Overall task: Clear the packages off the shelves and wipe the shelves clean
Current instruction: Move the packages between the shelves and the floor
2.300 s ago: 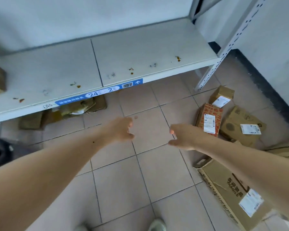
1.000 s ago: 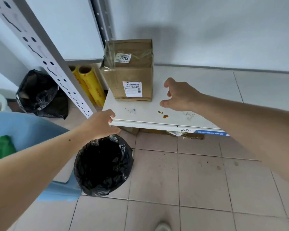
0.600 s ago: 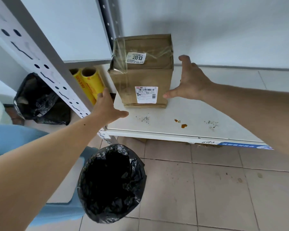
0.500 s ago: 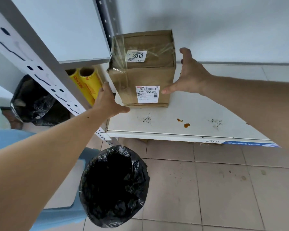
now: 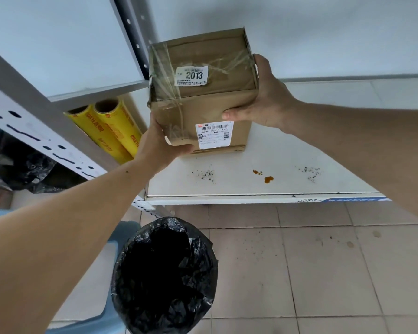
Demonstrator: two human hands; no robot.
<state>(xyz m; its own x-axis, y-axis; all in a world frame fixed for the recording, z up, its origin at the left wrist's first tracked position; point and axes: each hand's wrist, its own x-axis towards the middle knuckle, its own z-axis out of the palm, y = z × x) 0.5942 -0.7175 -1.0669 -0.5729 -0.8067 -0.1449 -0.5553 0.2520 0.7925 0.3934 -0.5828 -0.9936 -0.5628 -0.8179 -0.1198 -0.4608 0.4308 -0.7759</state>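
A bin lined with a black bag (image 5: 164, 276) is being shown nearest, standing on the tiled floor (image 5: 323, 273) below the shelf's front edge. Beyond it, dark specks and orange spots are being displayed on the white shelf (image 5: 263, 186). At the shelf's left end, a taped cardboard package (image 5: 203, 92) (its top label reading 2013) is being clasped from both sides: the lower left corner is being gripped by the left hand (image 5: 159, 143), thumb curled along the front face, while the right side is being held by the right hand (image 5: 263, 97), thumb pressed on the front. Two yellow film rolls (image 5: 111, 131) are being seen leaning behind the upright.
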